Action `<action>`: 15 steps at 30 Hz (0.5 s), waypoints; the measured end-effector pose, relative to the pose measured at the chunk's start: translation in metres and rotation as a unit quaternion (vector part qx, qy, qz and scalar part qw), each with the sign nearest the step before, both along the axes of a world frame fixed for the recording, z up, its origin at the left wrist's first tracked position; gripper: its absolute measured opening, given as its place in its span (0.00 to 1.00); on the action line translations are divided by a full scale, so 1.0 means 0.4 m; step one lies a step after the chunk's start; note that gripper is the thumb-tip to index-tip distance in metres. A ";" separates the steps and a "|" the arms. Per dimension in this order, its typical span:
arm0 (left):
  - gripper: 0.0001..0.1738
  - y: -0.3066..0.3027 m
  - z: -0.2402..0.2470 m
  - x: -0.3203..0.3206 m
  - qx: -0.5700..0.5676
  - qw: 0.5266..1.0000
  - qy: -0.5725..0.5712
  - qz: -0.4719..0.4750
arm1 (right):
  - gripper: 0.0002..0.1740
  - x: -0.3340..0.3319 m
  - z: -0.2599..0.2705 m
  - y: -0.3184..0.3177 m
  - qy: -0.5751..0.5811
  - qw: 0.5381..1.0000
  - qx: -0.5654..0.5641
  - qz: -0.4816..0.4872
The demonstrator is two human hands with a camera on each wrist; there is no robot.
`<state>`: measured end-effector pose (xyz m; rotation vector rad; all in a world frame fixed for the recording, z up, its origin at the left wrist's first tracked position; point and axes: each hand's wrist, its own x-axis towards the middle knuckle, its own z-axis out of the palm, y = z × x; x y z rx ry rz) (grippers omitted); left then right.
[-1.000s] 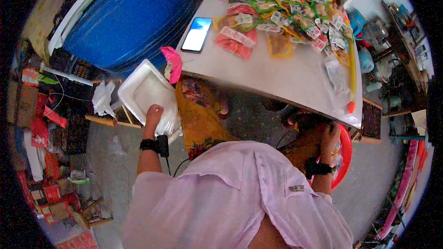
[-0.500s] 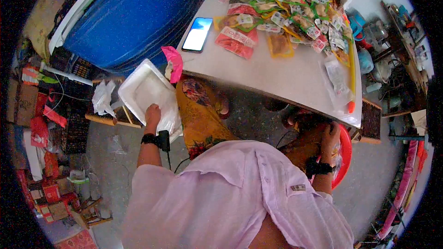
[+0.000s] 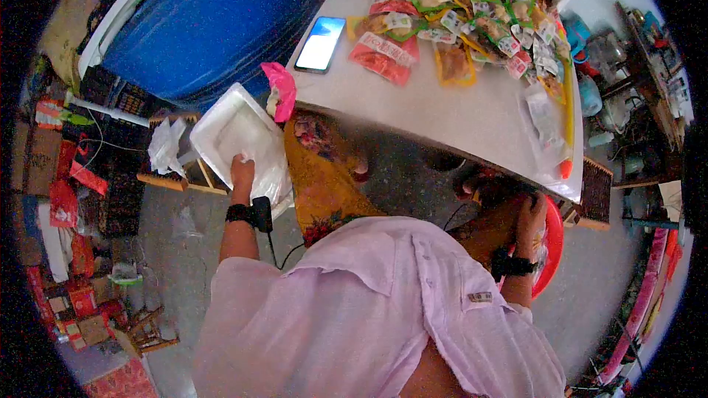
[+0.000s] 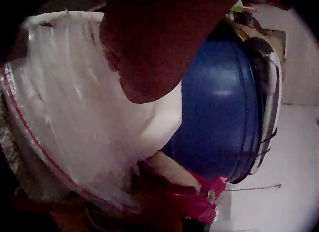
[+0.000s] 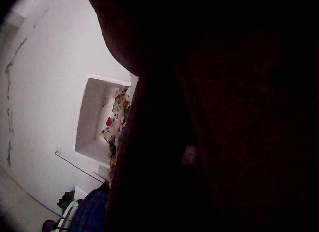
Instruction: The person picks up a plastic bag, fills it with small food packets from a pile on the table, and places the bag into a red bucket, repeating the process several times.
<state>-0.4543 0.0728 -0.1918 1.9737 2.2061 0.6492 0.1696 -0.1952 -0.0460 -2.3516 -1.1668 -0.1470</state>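
In the head view my left hand (image 3: 242, 174) is over a white foam box (image 3: 212, 113), its curled fingertips pinching a bit of clear plastic bag (image 3: 271, 177). The left wrist view shows the hand (image 4: 154, 52) dark above the crumpled clear bags (image 4: 75, 102), one with a red line along its edge; the fingertips are largely hidden. My right hand (image 3: 529, 215) rests loosely on the right knee beside the table edge, holding nothing visible. Only a dark shape fills much of the right wrist view, where finger detail is lost.
A table (image 3: 442, 114) ahead bears a phone (image 3: 321, 44) and a heap of packaged food (image 3: 479, 11). A pink bag (image 3: 280, 92) hangs at its left corner. A blue tub (image 3: 214, 26) is at upper left; a red basin (image 3: 553, 247) is beside the right leg.
My left hand has moved slightly up over the foam box, and shiny plastic now shows at its fingertips. The right hand stays on the knee; the head view has shifted slightly.
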 end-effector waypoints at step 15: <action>0.05 -0.013 0.594 0.363 0.142 0.936 -0.303 -0.111 | 0.14 -0.051 0.076 0.076 0.186 0.972 0.142 0.021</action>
